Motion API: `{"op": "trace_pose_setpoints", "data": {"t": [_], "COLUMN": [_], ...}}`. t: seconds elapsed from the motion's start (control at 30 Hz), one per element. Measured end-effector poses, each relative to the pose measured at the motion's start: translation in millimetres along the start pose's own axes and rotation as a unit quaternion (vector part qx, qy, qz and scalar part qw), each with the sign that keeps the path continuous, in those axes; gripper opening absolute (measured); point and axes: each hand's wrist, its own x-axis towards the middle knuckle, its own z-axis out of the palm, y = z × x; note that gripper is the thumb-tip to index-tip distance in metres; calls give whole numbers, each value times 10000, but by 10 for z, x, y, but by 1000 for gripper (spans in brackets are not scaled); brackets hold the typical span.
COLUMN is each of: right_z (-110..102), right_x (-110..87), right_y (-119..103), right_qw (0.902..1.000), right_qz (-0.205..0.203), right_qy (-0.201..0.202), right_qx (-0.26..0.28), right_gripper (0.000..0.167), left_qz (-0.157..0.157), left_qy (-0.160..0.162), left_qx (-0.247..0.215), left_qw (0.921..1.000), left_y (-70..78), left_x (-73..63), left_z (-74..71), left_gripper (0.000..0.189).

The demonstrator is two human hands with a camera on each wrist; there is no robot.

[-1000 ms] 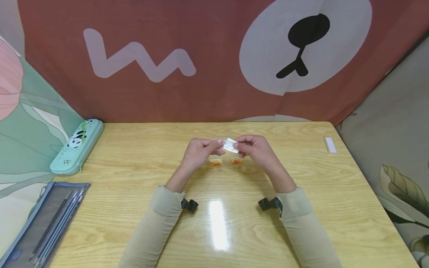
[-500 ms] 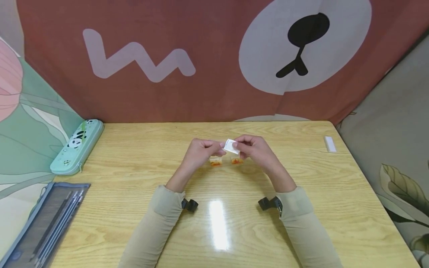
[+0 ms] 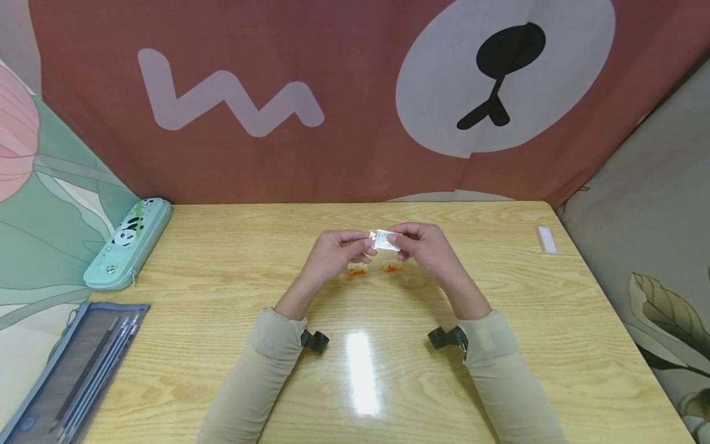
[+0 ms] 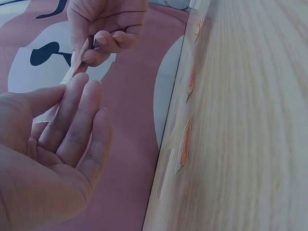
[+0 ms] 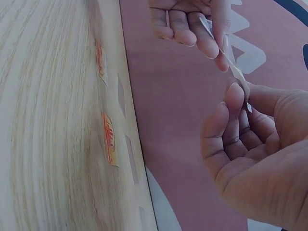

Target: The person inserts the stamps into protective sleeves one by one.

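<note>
Both hands hold a small, thin white piece (image 3: 386,240), like a flat wrapper or packet, raised above the far part of the table. My left hand (image 3: 335,251) pinches its left end between thumb and forefinger; that end looks crinkled. At the other end, my right hand (image 3: 418,243) pinches it with the thumb on top. Edge-on, the white piece (image 5: 234,67) stretches between both hands in the right wrist view. Under the hands lie small flat orange-and-yellow printed pieces, one at left (image 3: 357,269) and one at right (image 3: 392,266); their kind is unclear.
A mint panda pencil case (image 3: 129,243) lies at the table's far left. Nearer is a blue-edged mesh pouch (image 3: 83,364) with several pencils. A white block (image 3: 546,240) sits at the right edge. Beyond the wooden table (image 3: 244,246) hangs a printed cloth (image 3: 355,166).
The white piece has turned to lie more level and shifted slightly right. Its crinkled left end now shows above the left fingertips. Both hands stay in nearly the same place.
</note>
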Motion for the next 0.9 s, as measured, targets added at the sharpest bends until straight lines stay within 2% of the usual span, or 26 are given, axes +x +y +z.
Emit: {"op": "trace_pose_setpoints", "data": {"t": [0.27, 0.57, 0.9], "right_z": [-31, -34, -55], "right_x": [-20, -28, -32], "right_y": [-24, -25, -22], "right_qw": [9996, 9990, 9992], "right_qz": [-21, 31, -187], "right_qy": [-147, -328, -353], "right_qx": [-231, -315, 24], "right_gripper": [25, 24, 25], "left_qz": [12, -38, 53], "left_qy": [131, 395, 518], "left_qx": [-168, 173, 561], "left_qw": [9998, 9991, 9971], "left_y": [4, 18, 2], "left_x": [0, -17, -9], "left_z": [4, 0, -10], "left_gripper": [23, 21, 31]}}
